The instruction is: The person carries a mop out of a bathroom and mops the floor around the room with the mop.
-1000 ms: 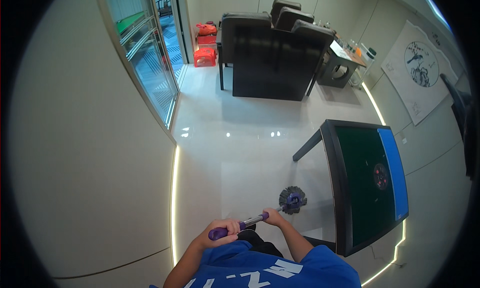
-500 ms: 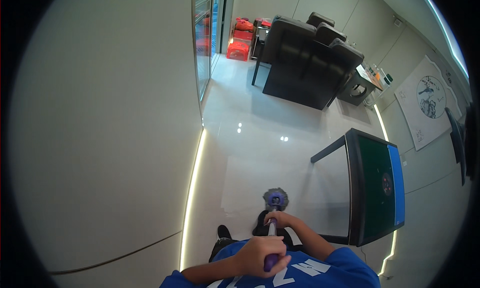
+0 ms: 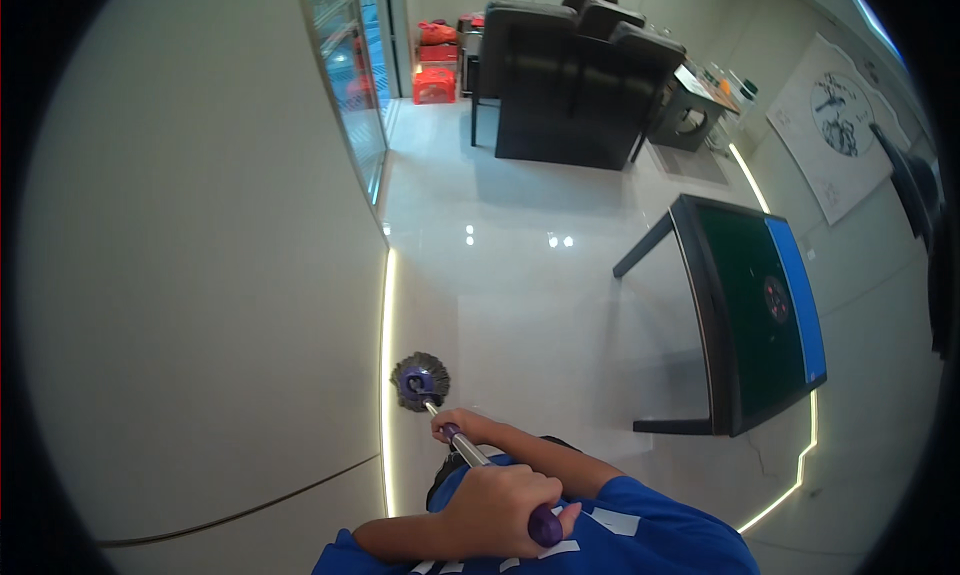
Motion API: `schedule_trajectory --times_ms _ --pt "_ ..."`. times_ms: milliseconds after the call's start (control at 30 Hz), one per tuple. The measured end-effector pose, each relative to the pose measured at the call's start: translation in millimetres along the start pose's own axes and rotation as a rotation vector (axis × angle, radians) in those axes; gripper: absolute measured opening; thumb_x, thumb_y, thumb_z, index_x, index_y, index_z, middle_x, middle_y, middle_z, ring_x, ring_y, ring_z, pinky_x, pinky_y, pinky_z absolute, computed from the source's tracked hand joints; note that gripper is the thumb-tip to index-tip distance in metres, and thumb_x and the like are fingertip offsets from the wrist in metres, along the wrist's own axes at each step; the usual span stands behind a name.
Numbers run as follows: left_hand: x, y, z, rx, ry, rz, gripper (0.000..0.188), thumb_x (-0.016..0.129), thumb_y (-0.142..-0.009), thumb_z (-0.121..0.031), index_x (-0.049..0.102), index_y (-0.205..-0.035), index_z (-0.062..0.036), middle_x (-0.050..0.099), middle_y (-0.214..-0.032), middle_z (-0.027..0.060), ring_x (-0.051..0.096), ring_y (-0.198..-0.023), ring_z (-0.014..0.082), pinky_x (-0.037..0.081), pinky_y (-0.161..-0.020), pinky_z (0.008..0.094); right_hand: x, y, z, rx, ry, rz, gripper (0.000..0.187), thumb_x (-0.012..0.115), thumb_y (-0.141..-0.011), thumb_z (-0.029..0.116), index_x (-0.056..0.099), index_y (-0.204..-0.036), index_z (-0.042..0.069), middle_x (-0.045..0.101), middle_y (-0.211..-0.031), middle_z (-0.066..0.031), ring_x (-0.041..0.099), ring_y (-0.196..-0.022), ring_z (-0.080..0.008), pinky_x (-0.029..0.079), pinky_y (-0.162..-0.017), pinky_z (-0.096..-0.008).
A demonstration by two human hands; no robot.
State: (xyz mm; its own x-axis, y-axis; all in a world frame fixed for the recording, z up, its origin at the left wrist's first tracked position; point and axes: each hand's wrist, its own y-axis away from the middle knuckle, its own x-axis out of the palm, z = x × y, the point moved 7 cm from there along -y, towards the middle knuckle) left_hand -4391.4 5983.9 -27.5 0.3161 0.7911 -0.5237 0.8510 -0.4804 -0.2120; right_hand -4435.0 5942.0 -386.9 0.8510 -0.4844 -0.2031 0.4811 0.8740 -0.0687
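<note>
A mop (image 3: 471, 452) with a metal shaft slants from my body down to the floor at the left. Its round grey string head (image 3: 436, 367), purple in the middle, lies on the tiles close to the lit foot of the wall. Near the purple knob at the top, my left hand (image 3: 503, 505) is closed round the handle. Lower on the shaft, above the mop head, my right hand (image 3: 463, 426) grips it too, its forearm crossing in front of me. The fingers of both hands are wrapped round the pole.
A pale wall (image 3: 230, 275) with a light strip (image 3: 387, 375) runs along my left. On the right stands a table (image 3: 745, 305) with a green top. Dark chairs (image 3: 565, 95) and red stools (image 3: 434, 85) are at the far end, beside a glass door (image 3: 350, 75).
The mop head has swept left across the floor, from in front of my feet to beside the wall. My right hand moved left with the shaft. The view has shifted too.
</note>
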Motion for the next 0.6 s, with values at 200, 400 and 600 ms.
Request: schedule_trajectory --times_ms 200,400,600 --pt "101 -42 -9 -0.009 -0.016 0.203 0.035 0.073 -0.075 -0.033 0.053 -0.057 -0.0110 0.050 -0.051 0.0035 0.054 -0.048 0.0210 0.040 -0.044 0.0327 -18 67 -39 0.036 -0.108 -0.065 0.011 0.064 -0.083 0.012 0.057 -0.081 0.004 0.059 -0.077 -0.0098 0.057 -0.071 -0.0247 0.046 -0.066 -0.0356" --pt "186 -81 -35 0.112 -0.021 0.376 0.036 0.073 -0.076 -0.035 0.053 -0.058 -0.0117 0.050 -0.054 0.0038 0.054 -0.048 0.0216 0.040 -0.044 0.0330 -53 138 -44 0.035 -0.081 -0.027 0.014 0.068 -0.079 0.018 0.061 -0.080 0.006 0.063 -0.075 -0.0114 0.062 -0.071 -0.0286 0.047 -0.066 -0.0394" --pt "190 -124 -85 0.234 0.168 0.487 0.030 0.081 -0.071 -0.022 0.055 -0.061 -0.0104 0.053 -0.058 0.0023 0.056 -0.051 0.0195 0.042 -0.045 0.0309 -107 212 -16 0.048 0.218 -0.026 0.020 0.069 -0.078 0.027 0.062 -0.076 0.008 0.061 -0.076 -0.0133 0.061 -0.077 -0.0330 0.047 -0.067 -0.0429"
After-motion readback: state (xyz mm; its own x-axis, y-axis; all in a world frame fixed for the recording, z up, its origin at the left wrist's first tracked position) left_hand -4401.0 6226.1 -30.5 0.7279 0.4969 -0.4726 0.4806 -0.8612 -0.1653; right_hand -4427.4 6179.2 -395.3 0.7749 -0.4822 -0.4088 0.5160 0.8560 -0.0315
